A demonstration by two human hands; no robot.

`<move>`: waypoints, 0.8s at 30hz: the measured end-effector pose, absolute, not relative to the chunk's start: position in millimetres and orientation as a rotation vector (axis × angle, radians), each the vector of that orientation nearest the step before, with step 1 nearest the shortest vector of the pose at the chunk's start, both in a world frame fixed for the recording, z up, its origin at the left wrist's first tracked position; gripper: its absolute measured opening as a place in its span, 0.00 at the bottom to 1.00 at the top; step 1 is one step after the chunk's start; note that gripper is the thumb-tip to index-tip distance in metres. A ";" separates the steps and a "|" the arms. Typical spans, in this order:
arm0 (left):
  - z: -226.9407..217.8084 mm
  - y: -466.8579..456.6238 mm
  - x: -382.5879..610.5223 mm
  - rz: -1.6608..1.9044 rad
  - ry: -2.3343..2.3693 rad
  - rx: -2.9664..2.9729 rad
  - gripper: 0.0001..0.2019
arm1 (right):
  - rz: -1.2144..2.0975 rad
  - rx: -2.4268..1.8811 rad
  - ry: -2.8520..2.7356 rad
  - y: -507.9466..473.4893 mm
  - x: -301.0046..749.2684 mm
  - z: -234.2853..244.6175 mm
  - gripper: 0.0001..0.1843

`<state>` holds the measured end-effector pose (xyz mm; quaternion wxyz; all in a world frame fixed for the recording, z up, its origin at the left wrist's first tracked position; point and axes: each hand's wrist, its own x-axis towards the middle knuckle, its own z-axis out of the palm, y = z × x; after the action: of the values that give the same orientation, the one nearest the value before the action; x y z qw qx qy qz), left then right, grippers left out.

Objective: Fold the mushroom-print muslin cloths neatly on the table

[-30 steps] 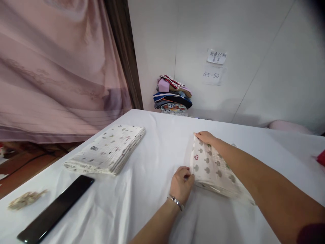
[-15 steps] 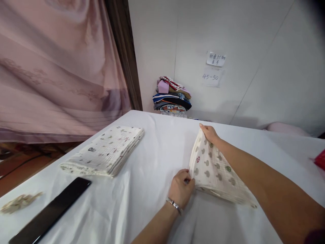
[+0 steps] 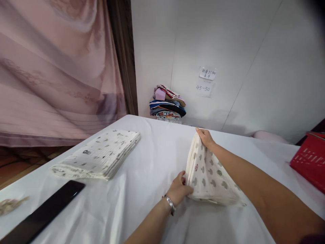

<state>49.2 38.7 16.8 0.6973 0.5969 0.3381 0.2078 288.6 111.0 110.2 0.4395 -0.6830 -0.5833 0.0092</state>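
Note:
A folded white cloth with grey and red mushroom prints (image 3: pixel 208 176) lies on the white-covered table (image 3: pixel 142 203), its left edge lifted. My left hand (image 3: pixel 179 191), with a bracelet at the wrist, pinches the cloth's near left corner. My right hand (image 3: pixel 205 137) grips the far left corner and holds it up off the table, my forearm lying across the cloth.
A stack of folded printed cloths (image 3: pixel 99 156) lies at the left. A black phone (image 3: pixel 43 213) and a small beige bundle (image 3: pixel 10 205) rest near the front left edge. A red basket (image 3: pixel 309 161) is at the right. Folded clothes (image 3: pixel 167 105) pile by the wall; a pink curtain (image 3: pixel 56 67) hangs left.
Both hands have raised the left edge of the mushroom cloth off the table. The view has shifted, bringing the red basket into sight.

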 end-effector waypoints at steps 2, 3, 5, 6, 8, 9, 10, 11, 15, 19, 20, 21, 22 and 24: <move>22.9 38.3 49.0 0.381 0.708 1.249 0.25 | 0.023 -1.721 -1.468 116.4 283.1 106.4 0.27; 25.9 37.7 48.8 0.346 0.714 1.228 0.21 | 0.023 -1.740 -1.477 119.6 280.3 103.3 0.28; 30.8 36.3 48.5 0.303 0.766 1.219 0.17 | 0.019 -1.787 -1.499 126.4 274.8 94.7 0.28; 32.5 35.6 48.5 0.296 0.797 1.225 0.16 | 0.017 -1.817 -1.511 129.9 271.9 89.2 0.29; 34.6 34.4 48.9 0.298 0.845 1.229 0.14 | 0.020 -1.888 -1.543 136.5 266.1 76.4 0.30; 34.9 33.9 49.1 0.301 0.861 1.226 0.13 | 0.026 -1.929 -1.563 139.6 263.1 69.6 0.31; 34.8 33.6 49.4 0.304 0.874 1.222 0.12 | 0.038 -1.973 -1.588 142.5 260.2 62.8 0.32; 34.2 33.3 49.7 0.306 0.889 1.219 0.11 | 0.053 -2.016 -1.619 145.4 257.5 56.3 0.32; 27.7 32.3 50.0 0.276 0.953 1.242 0.09 | 0.110 -2.144 -1.770 156.4 250.1 37.3 0.31; 23.5 30.6 50.0 0.270 0.964 1.190 0.10 | 0.104 -2.182 -1.842 162.0 248.9 33.0 0.28; 24.1 30.1 50.1 0.276 0.959 1.156 0.10 | 0.092 -2.178 -1.847 161.5 248.9 34.0 0.27; 25.3 29.7 50.2 0.280 0.952 1.118 0.10 | 0.076 -2.168 -1.849 160.0 248.6 35.8 0.26; 26.9 29.3 50.4 0.280 0.944 1.081 0.10 | 0.058 -2.154 -1.849 157.6 248.2 38.3 0.25; 30.4 29.0 50.8 0.275 0.930 1.021 0.10 | 0.027 -2.116 -1.840 149.5 246.8 45.1 0.24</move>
<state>50.8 29.0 30.4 0.7622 0.4694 0.4275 0.1263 246.8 149.5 45.1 0.1678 -0.7438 -0.6470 0.0095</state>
